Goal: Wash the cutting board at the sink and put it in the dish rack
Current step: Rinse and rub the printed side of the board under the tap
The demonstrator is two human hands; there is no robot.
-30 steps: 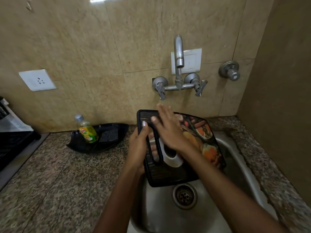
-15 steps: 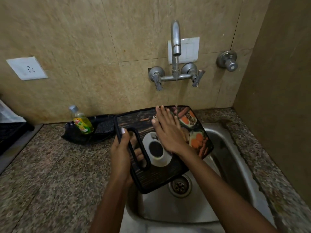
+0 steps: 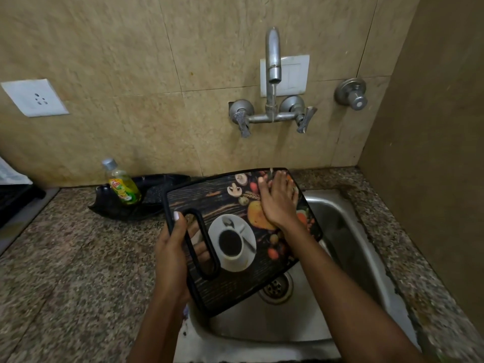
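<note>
currently rinsing: printed cutting board (image 3: 235, 231) tilting over the steel sink (image 3: 348, 231). left hand (image 3: 174, 254) gripping its handle slot; right hand (image 3: 279, 203) rubbing flat-fingered beneath the tap (image 3: 272, 61) stream. advice: keep it tilting drainward, sweeping every corner.

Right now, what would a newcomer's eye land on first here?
The printed cutting board, held tilted over the sink: the left hand grips its handle slot, and the right hand lies flat on its far corner. Above, the tap runs a thin stream onto that corner.
</note>
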